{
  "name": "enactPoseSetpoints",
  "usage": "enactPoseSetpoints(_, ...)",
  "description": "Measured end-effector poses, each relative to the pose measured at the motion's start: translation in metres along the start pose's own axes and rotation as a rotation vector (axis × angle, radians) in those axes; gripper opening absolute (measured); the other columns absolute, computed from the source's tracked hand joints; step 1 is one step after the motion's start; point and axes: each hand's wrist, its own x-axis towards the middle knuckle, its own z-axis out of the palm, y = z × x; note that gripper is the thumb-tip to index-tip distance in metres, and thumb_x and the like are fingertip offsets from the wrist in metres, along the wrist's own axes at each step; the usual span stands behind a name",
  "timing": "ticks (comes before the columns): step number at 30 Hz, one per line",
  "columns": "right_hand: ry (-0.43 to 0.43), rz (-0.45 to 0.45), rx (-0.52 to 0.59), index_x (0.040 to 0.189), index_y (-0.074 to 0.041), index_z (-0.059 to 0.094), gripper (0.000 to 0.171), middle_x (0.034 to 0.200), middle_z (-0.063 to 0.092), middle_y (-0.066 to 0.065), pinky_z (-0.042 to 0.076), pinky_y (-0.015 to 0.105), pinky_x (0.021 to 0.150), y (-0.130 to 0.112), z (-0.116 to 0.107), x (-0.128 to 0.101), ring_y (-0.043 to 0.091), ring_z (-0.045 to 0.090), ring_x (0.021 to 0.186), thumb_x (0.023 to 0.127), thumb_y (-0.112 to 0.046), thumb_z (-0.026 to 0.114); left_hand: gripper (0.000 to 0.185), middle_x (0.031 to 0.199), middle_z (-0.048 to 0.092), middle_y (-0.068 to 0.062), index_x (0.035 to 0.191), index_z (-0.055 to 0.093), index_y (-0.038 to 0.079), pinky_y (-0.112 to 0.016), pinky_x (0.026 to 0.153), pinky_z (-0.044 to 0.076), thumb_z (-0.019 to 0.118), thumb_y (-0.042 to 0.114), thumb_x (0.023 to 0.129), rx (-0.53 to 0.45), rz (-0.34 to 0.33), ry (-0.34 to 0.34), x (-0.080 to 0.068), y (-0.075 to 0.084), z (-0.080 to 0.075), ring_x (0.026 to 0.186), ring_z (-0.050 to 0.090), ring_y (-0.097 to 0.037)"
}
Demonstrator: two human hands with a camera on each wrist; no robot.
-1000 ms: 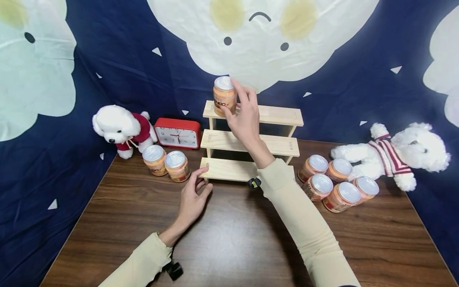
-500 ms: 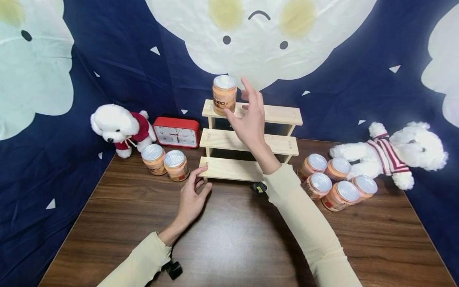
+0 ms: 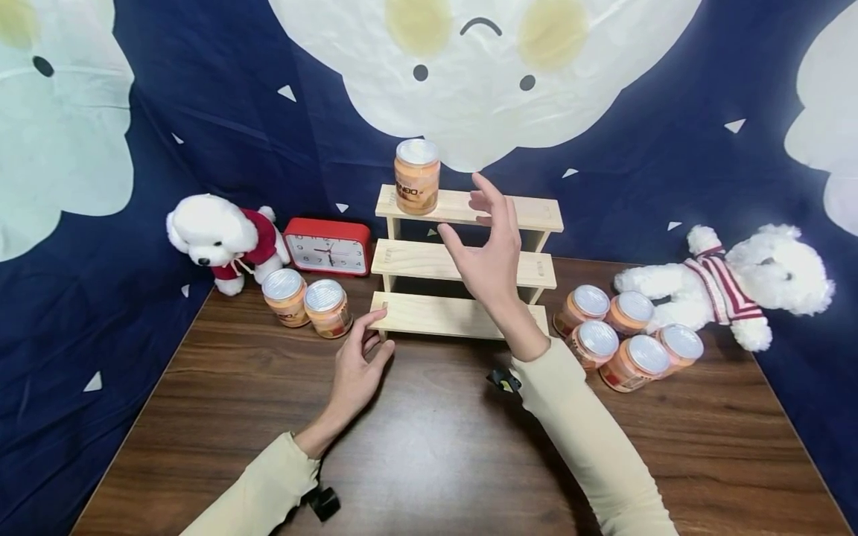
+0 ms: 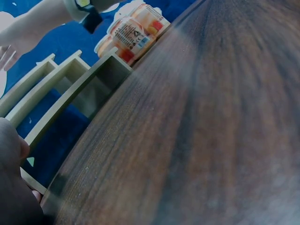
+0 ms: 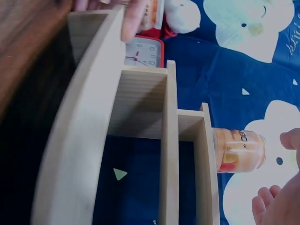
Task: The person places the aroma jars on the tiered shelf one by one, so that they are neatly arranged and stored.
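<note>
A three-tier wooden display shelf (image 3: pixel 436 316) stands near the back of the table. On the left end of its top tier sits a jar (image 3: pixel 417 182) with orange-coloured contents and a silvery lid, upright. Right of that jar, my right hand (image 3: pixel 492 257) hovers in front of the tiers, fingers spread and apart from it; the right wrist view shows a gap between the hand (image 5: pixel 283 197) and the jar (image 5: pixel 239 150). My left hand (image 3: pixel 358 372) grips the left end of the lowest tier; a fingertip (image 5: pixel 133 21) lies on the board.
Two similar jars (image 3: pixel 326 309) stand left of the shelf, by a red alarm clock (image 3: pixel 327 247) and a white plush dog (image 3: pixel 221 238). Several more jars (image 3: pixel 626 342) cluster at the right, beside a second plush toy (image 3: pixel 731 283). Behind hangs a dark blue cloth (image 3: pixel 255 119) with clouds.
My right hand has let go of the jar on the top tier and drawn away to the right and downward. The jar stays put. My left hand keeps its place on the shelf.
</note>
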Motion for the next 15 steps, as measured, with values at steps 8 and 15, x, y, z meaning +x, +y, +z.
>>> enactPoseSetpoints(8,0.042,-0.054,0.012,0.155,-0.004,0.059,0.066,0.131,0.067,0.022,0.054,0.041,0.104,-0.004,-0.016,-0.019,0.032,0.065,0.123,0.094,-0.011,0.085,0.055,0.158,0.062,-0.016,0.149,0.065,0.004,-0.035,0.117,0.057,0.074,-0.012,0.097,-0.031,-0.075,-0.012,0.001,0.01,0.0,0.128,0.066,-0.028)
enactPoseSetpoints(15,0.087,-0.061,0.034,0.149,-0.003,0.063,0.062,0.127,0.071,0.022,0.052,0.039,0.105,-0.01,-0.029,-0.035,0.035,0.065,0.121,0.091,-0.001,0.084,0.055,0.157,0.062,-0.017,0.148,0.065,0.004,-0.028,0.115,0.056,0.073,-0.011,0.096,-0.016,-0.054,-0.009,0.001,0.011,0.002,0.127,0.066,-0.024)
